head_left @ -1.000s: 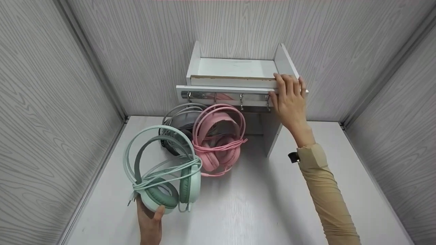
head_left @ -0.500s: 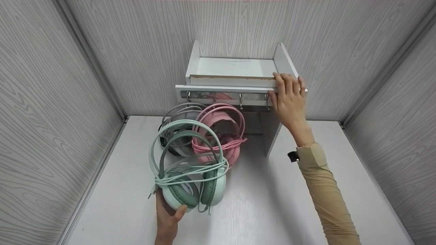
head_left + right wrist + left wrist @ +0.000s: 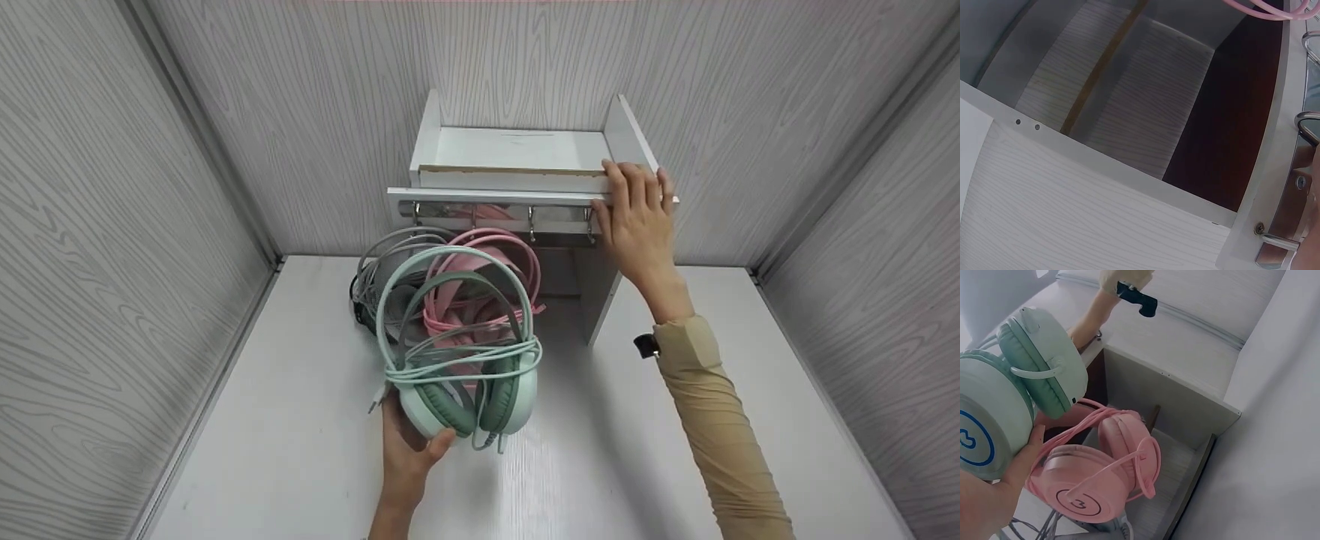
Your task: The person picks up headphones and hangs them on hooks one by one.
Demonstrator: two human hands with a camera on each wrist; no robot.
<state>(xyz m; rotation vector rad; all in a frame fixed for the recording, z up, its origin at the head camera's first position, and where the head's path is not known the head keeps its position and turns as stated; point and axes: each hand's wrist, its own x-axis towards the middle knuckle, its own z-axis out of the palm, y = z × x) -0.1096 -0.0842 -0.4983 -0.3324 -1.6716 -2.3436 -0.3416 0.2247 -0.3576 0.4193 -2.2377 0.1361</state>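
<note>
My left hand point(image 3: 409, 461) holds a mint-green headset point(image 3: 519, 394) by one ear cup, thumb across its lower edge. Its cable is wound round both cups, and the headband points up. Behind it a pink headset point(image 3: 1086, 486) hangs at the front of a white hook rack point(image 3: 495, 196), partly covered in the head view. A grey headset point(image 3: 375, 292) hangs left of the pink one. My right hand point(image 3: 641, 225) grips the rack's front rail at its right end, fingers over the top and thumb below.
Metal hooks point(image 3: 532, 223) line the front rail, and the two at the right bear no headset. The rack's side panel point(image 3: 598, 307) stands on the white tabletop point(image 3: 262, 435). Grained walls point(image 3: 75, 262) enclose the left, right and back.
My left hand has carried the mint-green headset right and slightly up, so that it now overlaps the pink headset. My right hand stays on the rack.
</note>
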